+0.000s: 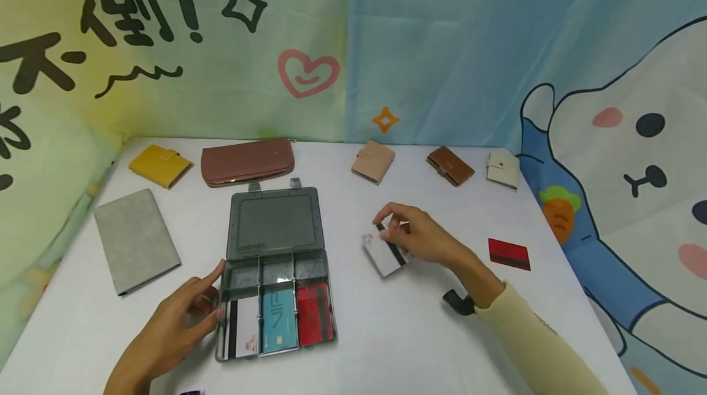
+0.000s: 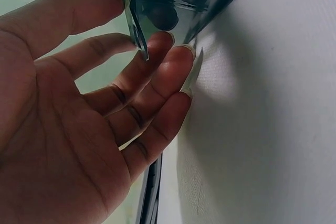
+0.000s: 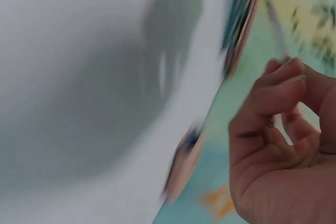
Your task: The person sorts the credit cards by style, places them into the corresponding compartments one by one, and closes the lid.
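My right hand [image 1: 411, 232] pinches a white card with a black stripe [image 1: 385, 258] by its upper edge, above the table right of the case. Seen edge-on in the right wrist view, the card [image 3: 274, 22] stands up from the fingertips. My left hand [image 1: 177, 324] rests its thumb and fingertips against the left wall of a grey translucent case [image 1: 278, 254], its lid folded back. In the case's lower compartments lie a white card [image 1: 244, 326], a blue card [image 1: 278, 320] and a red card [image 1: 315, 314]. The upper compartments show bare plastic.
Another red card [image 1: 509, 254] lies at the right. A grey notebook-like cover [image 1: 138, 240] lies at the left. Along the back are a yellow wallet [image 1: 160, 165], a long brown wallet [image 1: 247, 162], a beige one [image 1: 373, 162], a small brown one [image 1: 450, 165] and a white one [image 1: 502, 168].
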`<move>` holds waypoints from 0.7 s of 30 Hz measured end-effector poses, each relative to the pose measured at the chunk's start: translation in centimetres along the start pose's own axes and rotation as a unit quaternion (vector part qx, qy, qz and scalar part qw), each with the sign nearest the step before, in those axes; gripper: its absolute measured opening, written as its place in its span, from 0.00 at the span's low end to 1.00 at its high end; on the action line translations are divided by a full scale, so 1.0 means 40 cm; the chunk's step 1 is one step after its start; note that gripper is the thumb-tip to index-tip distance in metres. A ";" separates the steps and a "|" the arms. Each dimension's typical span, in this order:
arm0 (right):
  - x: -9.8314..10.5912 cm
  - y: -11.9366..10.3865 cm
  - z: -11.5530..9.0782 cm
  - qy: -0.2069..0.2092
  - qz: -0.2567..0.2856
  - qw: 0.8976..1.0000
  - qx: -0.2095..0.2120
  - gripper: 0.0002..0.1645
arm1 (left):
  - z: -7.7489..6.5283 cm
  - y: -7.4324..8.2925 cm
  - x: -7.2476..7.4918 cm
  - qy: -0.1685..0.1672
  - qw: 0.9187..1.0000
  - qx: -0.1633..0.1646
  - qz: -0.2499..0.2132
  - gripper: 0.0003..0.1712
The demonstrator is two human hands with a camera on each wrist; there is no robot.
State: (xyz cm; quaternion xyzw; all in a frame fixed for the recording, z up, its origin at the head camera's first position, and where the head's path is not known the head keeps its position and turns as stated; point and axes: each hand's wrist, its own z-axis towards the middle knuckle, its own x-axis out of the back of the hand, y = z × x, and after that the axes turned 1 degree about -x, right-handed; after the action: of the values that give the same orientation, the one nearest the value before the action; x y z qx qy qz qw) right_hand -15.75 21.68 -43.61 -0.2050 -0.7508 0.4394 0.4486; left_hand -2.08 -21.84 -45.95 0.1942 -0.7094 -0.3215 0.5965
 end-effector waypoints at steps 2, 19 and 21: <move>-0.055 -0.047 0.002 -0.020 0.020 0.999 0.020 0.13 | 0.000 0.000 0.000 0.000 1.000 -0.001 0.001 0.47; -0.443 -0.260 0.090 -0.066 -0.042 0.994 0.082 0.14 | -0.006 -0.004 -0.005 0.032 0.998 -0.046 -0.002 0.45; -0.465 -0.273 0.095 -0.045 -0.108 0.988 0.097 0.14 | -0.007 -0.006 -0.006 0.033 0.998 -0.054 -0.002 0.45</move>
State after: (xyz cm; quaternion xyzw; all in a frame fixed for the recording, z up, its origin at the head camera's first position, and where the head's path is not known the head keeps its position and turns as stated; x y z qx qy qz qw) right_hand -8.50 1.03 -44.40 -0.0584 -0.7416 0.4680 0.4772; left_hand -1.78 -21.91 -46.26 0.1738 -0.6708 -0.3536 0.6283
